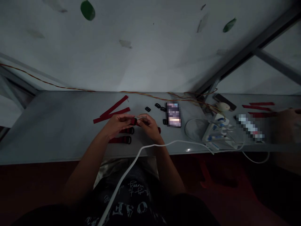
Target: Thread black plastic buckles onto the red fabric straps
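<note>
My left hand [117,125] and my right hand [149,125] meet over the grey table [58,125], fingers pinched together on a short red strap with a black buckle [134,121] held between them. Just under my hands lie two finished red straps with black buckles [122,139]. Loose red straps [111,111] lie fanned out just beyond my left hand. Several loose black buckles [158,106] are scattered past my right hand.
A phone [174,114] lies right of the buckles. A white power strip with plugs [217,133] and a white cable [131,163] sit at the right. More red straps [257,108] and another person's arm [288,121] are at the far right. Thin wires [70,88] run along the wall.
</note>
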`<state>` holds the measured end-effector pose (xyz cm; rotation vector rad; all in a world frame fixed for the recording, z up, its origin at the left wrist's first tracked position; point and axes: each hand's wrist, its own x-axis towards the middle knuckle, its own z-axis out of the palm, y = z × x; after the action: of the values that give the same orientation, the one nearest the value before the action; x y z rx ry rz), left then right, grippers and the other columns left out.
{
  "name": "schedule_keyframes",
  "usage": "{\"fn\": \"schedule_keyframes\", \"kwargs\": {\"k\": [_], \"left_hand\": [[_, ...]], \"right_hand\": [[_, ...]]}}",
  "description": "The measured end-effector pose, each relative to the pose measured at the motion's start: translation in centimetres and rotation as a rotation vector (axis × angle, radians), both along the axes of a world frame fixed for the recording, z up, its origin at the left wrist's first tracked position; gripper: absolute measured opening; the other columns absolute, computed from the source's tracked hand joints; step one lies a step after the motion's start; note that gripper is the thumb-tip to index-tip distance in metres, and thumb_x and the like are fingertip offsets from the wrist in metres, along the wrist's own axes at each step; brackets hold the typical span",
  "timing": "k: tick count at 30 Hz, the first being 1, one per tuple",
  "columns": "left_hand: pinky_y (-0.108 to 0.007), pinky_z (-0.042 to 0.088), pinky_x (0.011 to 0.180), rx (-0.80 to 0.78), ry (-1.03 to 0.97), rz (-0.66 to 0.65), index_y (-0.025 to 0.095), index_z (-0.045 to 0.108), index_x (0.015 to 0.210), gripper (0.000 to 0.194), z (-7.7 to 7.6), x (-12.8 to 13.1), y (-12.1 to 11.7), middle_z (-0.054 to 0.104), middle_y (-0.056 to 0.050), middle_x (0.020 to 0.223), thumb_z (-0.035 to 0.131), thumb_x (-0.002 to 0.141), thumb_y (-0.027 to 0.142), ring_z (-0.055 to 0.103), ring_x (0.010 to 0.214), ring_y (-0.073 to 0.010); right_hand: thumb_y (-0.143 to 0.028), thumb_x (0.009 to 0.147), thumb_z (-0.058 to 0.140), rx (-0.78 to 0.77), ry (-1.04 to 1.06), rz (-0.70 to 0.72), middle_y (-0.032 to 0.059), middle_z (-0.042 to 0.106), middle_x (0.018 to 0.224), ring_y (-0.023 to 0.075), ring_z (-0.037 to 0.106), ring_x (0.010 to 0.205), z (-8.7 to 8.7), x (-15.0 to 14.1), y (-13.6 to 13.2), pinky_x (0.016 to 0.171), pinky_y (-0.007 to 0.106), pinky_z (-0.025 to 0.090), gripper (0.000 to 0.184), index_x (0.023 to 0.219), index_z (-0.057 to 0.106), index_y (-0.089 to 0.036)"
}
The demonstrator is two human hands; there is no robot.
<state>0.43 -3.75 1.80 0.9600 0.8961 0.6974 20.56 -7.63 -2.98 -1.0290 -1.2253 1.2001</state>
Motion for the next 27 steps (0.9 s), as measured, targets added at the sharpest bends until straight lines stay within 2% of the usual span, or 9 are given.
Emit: {"fn": "schedule_keyframes", "kwargs": {"k": [4,7,11,14,18,20,22,24,27], "left_hand": [[-0.037,0.06,0.096,0.019,-0.012,-0.012,0.022,0.079,0.108,0.043,-0.2,0.1,-0.1,0.075,-0.005,0.107,0.093,0.069,0.028,0.069,0.1,-0.017],[-0.035,0.062,0.085,0.059,0.038,0.031,0.023,0.079,0.106,0.038,-0.4,0.5,-0.1,0.076,-0.004,0.101,0.092,0.07,0.03,0.07,0.094,-0.0178],[-0.028,0.058,0.069,0.155,0.145,0.033,0.021,0.078,0.107,0.042,0.1,0.9,-0.1,0.077,-0.006,0.095,0.091,0.069,0.033,0.071,0.085,-0.0186],[-0.027,0.054,0.066,0.18,0.191,0.02,0.02,0.075,0.115,0.048,0.5,0.9,0.0,0.078,-0.006,0.092,0.089,0.07,0.032,0.071,0.079,-0.0178],[-0.03,0.054,0.07,0.218,0.209,0.01,0.018,0.072,0.116,0.048,-0.1,1.2,0.4,0.08,-0.009,0.093,0.086,0.073,0.035,0.074,0.084,-0.0214],[-0.033,0.055,0.073,0.313,0.279,0.027,0.017,0.073,0.111,0.043,-0.7,1.4,0.8,0.08,-0.01,0.091,0.085,0.073,0.034,0.075,0.085,-0.0235],[-0.036,0.056,0.078,0.436,0.421,0.058,0.017,0.074,0.104,0.034,-1.3,1.7,1.2,0.08,-0.009,0.088,0.082,0.073,0.029,0.075,0.085,-0.0249],[-0.038,0.056,0.083,0.537,0.554,0.083,0.018,0.076,0.099,0.025,-1.6,2.0,1.5,0.08,-0.009,0.09,0.079,0.075,0.025,0.075,0.087,-0.0255],[-0.037,0.058,0.084,0.578,0.59,0.074,0.019,0.077,0.098,0.02,-1.7,2.2,1.6,0.081,-0.008,0.096,0.076,0.078,0.024,0.076,0.089,-0.0242]], "right_hand": [[-0.052,0.094,0.066,0.072,-0.128,-0.03,0.0054,0.076,0.105,0.0204,0.071,0.098,0.4,0.1,-0.1,0.09,0.036,0.056,0.033,0.111,0.074,-0.025],[-0.054,0.097,0.059,0.115,-0.19,-0.046,0.0066,0.077,0.112,0.0213,0.071,0.106,1.1,-0.2,-0.3,0.097,0.037,0.055,0.036,0.111,0.076,-0.025],[-0.051,0.097,0.061,0.142,-0.221,-0.035,0.0068,0.077,0.113,0.0202,0.071,0.104,1.4,-0.4,-0.4,0.096,0.036,0.056,0.034,0.114,0.074,-0.025],[-0.049,0.092,0.069,0.17,-0.25,-0.032,0.0069,0.074,0.109,0.0201,0.069,0.103,1.1,-0.1,-0.1,0.093,0.035,0.056,0.028,0.105,0.073,-0.025],[-0.048,0.091,0.071,0.239,-0.255,-0.073,0.0076,0.07,0.111,0.0215,0.065,0.111,1.1,0.2,0.1,0.102,0.038,0.052,0.024,0.092,0.07,-0.024],[-0.047,0.093,0.068,0.215,-0.153,-0.088,0.0057,0.071,0.104,0.0197,0.067,0.103,1.5,0.2,-0.2,0.097,0.037,0.053,0.023,0.094,0.066,-0.024],[-0.048,0.095,0.065,0.174,-0.003,-0.141,0.0018,0.071,0.091,0.0168,0.067,0.085,2.2,0.3,-0.6,0.083,0.033,0.055,0.022,0.097,0.062,-0.025],[-0.048,0.094,0.066,0.131,0.064,-0.207,-0.0015,0.068,0.078,0.0145,0.062,0.07,2.9,0.4,-0.9,0.069,0.029,0.052,0.023,0.097,0.061,-0.026],[-0.044,0.09,0.072,0.044,-0.109,-0.19,-0.0009,0.069,0.074,0.0135,0.06,0.062,3.6,0.5,-0.9,0.061,0.027,0.048,0.022,0.095,0.069,-0.023]]}}
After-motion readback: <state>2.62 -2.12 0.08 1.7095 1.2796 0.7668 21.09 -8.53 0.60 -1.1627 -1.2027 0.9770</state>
